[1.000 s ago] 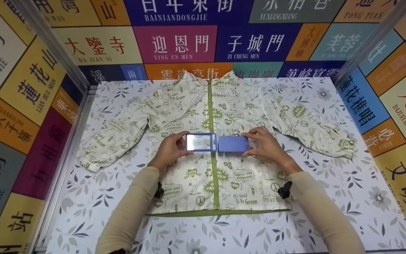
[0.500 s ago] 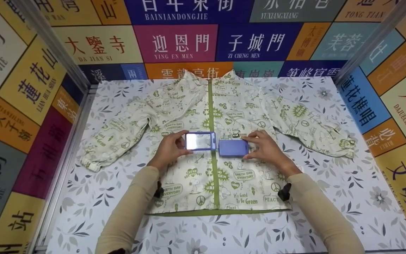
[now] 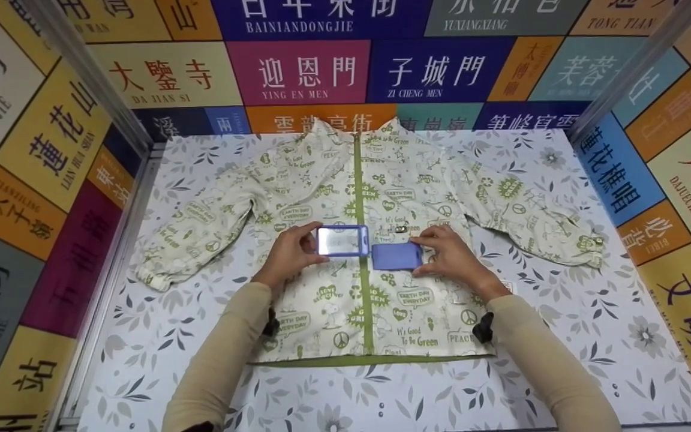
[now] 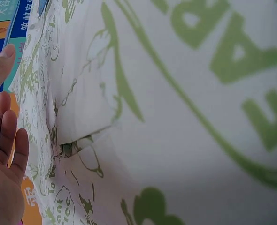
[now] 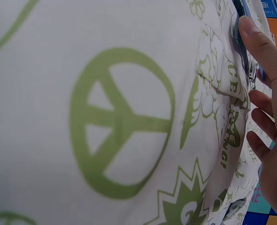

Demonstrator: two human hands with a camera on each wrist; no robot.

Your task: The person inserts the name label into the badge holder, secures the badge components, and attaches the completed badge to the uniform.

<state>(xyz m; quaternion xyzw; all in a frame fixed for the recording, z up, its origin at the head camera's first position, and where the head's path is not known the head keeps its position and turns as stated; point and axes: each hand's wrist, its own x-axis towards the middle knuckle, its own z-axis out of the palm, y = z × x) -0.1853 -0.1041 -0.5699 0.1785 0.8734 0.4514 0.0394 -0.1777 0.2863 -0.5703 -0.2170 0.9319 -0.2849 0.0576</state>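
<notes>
In the head view my left hand (image 3: 288,255) pinches a purple-framed card holder (image 3: 342,240) with a shiny clear window by its left end. My right hand (image 3: 453,257) holds a plain purple flat piece (image 3: 396,256) of like size by its right end, thumb below and fingers above. The two pieces lie side by side over the front of a jacket (image 3: 327,300), the right one slightly lower. Just above the right piece is a small metal clip (image 3: 401,229). Beside my thumb (image 5: 256,40) in the right wrist view, only a dark bluish edge of the piece shows.
The jacket, white with green print, is spread on a leaf-patterned table surface (image 3: 321,399), sleeves out to both sides. A green strip (image 3: 364,300) runs down its front. Panels with large lettering (image 3: 297,72) stand behind and at both sides.
The plain purple piece in my right hand has shifted down, away from the small metal clip, which now shows fully. The clear-windowed holder in my left hand has stayed nearly in place.
</notes>
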